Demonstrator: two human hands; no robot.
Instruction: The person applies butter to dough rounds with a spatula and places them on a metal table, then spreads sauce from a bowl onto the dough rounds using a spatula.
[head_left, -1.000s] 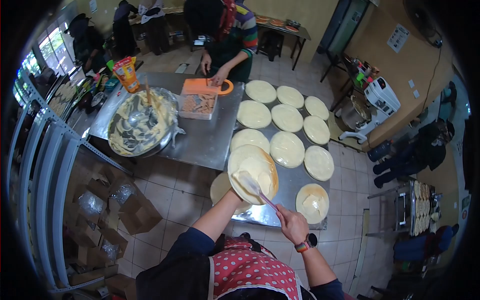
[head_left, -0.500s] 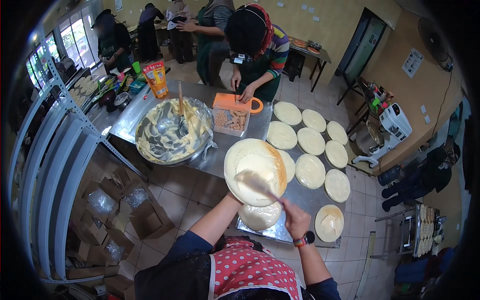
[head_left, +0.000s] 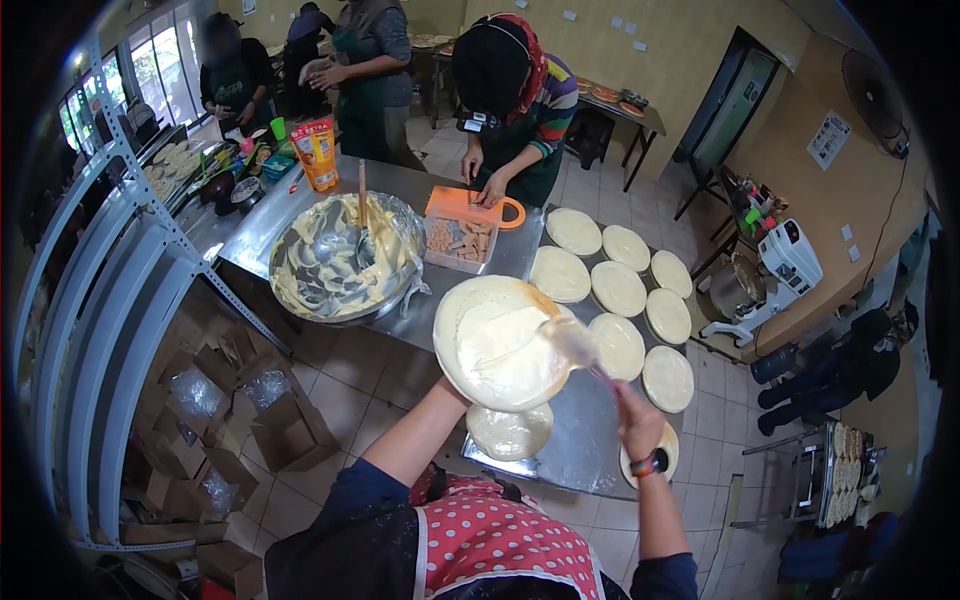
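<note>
I'd keep the spatula (head_left: 572,342) nearly flat, light strokes. Right hand (head_left: 637,422) is curled round its handle; left hand (head_left: 456,391) supports the round base (head_left: 449,335), finger shape hidden.

Spatula (head_left: 570,341) now @ base (head_left: 495,350) R edge

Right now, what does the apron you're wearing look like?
The apron is red with white dots and pale edging, seen best in the head view.

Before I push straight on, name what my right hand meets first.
The spatula in your right hand would likely meet the pale round on your left hand first; depth is unclear.
</note>
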